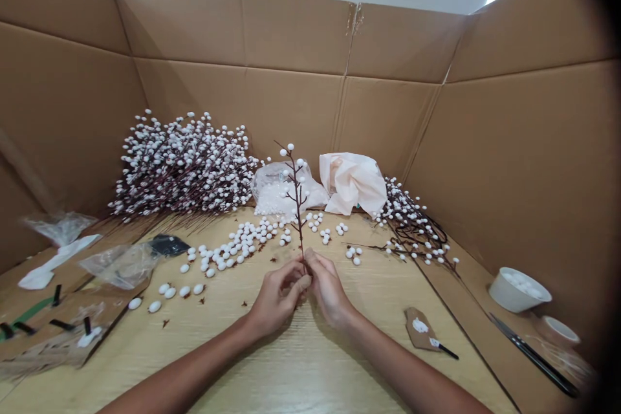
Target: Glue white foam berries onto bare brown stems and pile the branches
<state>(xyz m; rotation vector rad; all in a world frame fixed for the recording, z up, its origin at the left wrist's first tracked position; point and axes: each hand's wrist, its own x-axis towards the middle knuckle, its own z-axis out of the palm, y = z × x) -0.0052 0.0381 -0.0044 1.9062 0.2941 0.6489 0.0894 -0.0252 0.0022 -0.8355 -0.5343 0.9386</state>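
Brown and thin, the stem stands nearly upright between our two hands, its long axis running up and away from our fingertips. White balls sit on its upper side twigs, while the lowest twigs look bare. With our right hand we pinch it low down between thumb and fingers. Our left hand is curled in from the other side, thumb and forefinger drawn together, and seems to pinch the lower end, though our fingers hide the very tip. Neither hand is clearly nearer; both meet at the base, above the pale wooden surface, with the twigs fanning out beyond our grip.

Loose white balls lie on the surface ahead, mostly toward our left. Behind them we have a large bundle of white-tipped stems at the left, a clear plastic bag and a crumpled pale sheet; a smaller bundle lies to the right. Well off to our right is a white tub with white pieces inside.
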